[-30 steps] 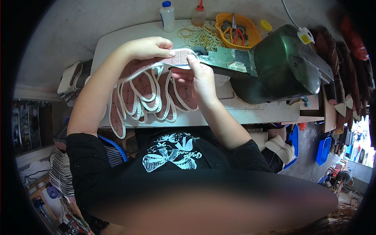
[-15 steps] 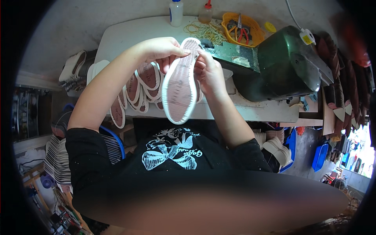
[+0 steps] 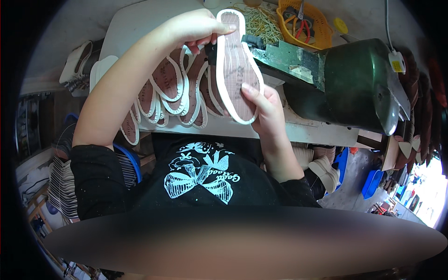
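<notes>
I hold a white-edged insole (image 3: 235,70) upright, its pinkish-brown ribbed face toward me, with dark marks down the middle. At its narrow far end, my left hand (image 3: 205,29) is closed on the edge, thumb on the face. My right hand (image 3: 265,105) grips the broad near end from the right, thumb pressed on the face and the other fingers mostly hidden behind. Beyond and to the left of it, several similar white-rimmed insoles (image 3: 168,81) lie overlapping on the pale table (image 3: 126,35); my left arm covers some of them.
A green machine (image 3: 357,81) stands at right, its narrow arm (image 3: 294,63) reaching behind the held insole. At the back are a tangle of pale cords (image 3: 261,25) and a yellow basket (image 3: 322,35) of tools. Stacked shoe parts (image 3: 63,186) and blue bins (image 3: 372,183) sit around the table.
The insole has turned more upright and shifted away and right. My right hand has slid from its narrow end to its broad near end; my left hand still grips the narrow end.
</notes>
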`<state>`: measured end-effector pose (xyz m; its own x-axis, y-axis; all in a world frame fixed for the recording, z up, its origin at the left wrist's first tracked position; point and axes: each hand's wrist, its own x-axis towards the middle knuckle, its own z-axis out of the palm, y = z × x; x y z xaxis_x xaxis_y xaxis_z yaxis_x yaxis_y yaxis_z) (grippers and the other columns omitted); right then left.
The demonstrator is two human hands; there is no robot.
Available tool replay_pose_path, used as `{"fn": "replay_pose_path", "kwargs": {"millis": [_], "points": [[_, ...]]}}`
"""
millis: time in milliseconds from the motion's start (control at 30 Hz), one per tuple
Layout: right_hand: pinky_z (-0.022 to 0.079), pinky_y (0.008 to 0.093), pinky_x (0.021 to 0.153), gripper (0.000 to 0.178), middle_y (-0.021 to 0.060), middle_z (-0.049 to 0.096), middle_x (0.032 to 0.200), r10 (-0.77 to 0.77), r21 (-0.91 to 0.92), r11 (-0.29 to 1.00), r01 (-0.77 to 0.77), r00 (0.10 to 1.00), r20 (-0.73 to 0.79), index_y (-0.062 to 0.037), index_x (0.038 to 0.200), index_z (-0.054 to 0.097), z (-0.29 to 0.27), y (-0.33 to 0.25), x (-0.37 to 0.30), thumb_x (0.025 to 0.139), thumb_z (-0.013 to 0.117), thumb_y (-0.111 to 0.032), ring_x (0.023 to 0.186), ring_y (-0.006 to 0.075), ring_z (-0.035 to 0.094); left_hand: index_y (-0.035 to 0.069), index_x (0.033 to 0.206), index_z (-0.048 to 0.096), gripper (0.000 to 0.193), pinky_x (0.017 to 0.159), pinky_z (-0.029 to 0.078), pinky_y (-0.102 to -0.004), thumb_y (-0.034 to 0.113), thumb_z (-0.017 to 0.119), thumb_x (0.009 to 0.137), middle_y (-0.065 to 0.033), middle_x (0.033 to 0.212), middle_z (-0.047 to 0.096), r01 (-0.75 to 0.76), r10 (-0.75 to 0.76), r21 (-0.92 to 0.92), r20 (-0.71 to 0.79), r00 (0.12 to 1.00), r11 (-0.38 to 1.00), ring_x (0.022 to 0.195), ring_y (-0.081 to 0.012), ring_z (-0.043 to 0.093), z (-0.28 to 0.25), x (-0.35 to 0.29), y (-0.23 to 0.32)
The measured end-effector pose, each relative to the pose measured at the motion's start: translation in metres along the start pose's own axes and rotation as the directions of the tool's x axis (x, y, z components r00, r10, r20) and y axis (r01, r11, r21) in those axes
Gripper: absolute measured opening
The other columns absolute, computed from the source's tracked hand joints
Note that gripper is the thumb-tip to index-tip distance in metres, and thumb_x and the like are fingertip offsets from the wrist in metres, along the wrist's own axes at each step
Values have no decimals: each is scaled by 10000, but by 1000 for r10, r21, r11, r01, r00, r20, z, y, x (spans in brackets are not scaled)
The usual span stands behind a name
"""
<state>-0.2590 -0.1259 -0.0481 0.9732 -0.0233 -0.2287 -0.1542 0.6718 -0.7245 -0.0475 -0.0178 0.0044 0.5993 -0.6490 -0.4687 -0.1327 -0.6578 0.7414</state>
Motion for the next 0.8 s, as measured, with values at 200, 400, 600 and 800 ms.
{"fn": "replay_pose_path", "kwargs": {"millis": [200,400,600,800], "points": [[549,273,601,253,103,657,841,-37,35,999,38,999,-19,62,995,585,32,7,37,898,557,-170,701,162,651,56,747,564,402,407,327,-184,436,564,880,68,472,393,-310,185,-252,-418,889,917,405,-29,364,-20,-23,-40],[442,273,765,341,60,613,929,-201,-474,847,240,971,133,20,1130,532,65,47,31,898,584,-223,884,88,534,40,813,639,204,508,400,-191,239,645,855,-44,679,522,-852,653,-464,-572,497,242,584,-90,470,20,-192,-35],[394,254,457,542,72,540,495,-155,-974,126,186,974,166,48,1189,464,96,48,38,813,667,-286,439,147,542,20,839,726,202,533,398,-201,152,795,703,-102,858,644,-749,786,-662,-444,430,36,653,-105,506,20,-270,-46],[394,242,462,289,63,552,559,85,-888,371,271,942,323,19,1055,560,132,78,49,837,647,-151,468,94,516,6,852,721,165,527,399,-206,119,757,737,-117,879,651,-689,765,-722,-477,433,-60,645,-119,514,28,-292,-76]]}}
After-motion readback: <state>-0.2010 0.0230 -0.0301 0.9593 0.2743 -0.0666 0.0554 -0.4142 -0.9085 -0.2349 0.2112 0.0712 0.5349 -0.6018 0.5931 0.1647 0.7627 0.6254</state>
